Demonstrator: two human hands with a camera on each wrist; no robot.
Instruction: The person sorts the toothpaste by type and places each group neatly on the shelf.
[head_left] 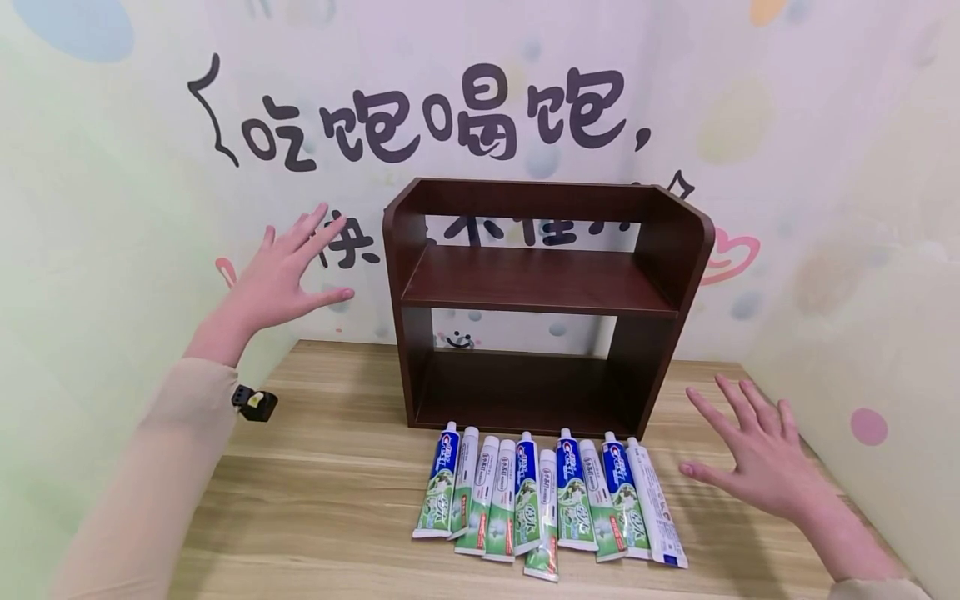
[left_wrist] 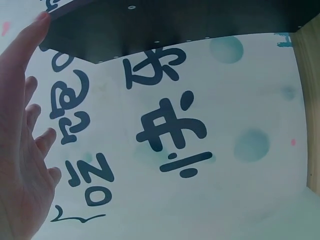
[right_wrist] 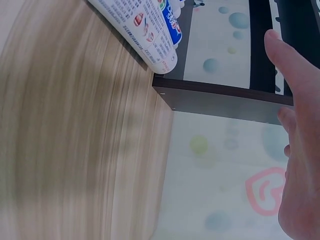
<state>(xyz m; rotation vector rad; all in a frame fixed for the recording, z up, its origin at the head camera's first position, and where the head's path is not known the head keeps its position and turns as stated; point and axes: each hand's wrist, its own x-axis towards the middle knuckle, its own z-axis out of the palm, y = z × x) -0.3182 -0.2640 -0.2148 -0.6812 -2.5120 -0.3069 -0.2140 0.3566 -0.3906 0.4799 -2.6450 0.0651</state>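
Observation:
My left hand point(head_left: 279, 271) is raised to the left of a dark brown two-tier shelf point(head_left: 540, 279), fingers spread and holding nothing. Lower down on the other side, my right hand point(head_left: 757, 450) hovers with its fingers apart, to the right of the toothpaste row. Several toothpaste tubes lie side by side on the table before the shelf. Some are blue and green, like the leftmost tube point(head_left: 438, 483); others are white and green, such as the lowest one point(head_left: 545, 517). The rightmost tube point(head_left: 656, 504) shows its white printed back. Both shelf tiers hold nothing.
The wooden table point(head_left: 315, 500) runs under the shelf and tubes. Behind it stands a pale wall point(head_left: 480, 50) with large black lettering and coloured dots. Side walls close in at left and right. A small black device point(head_left: 255, 403) sits at my left wrist.

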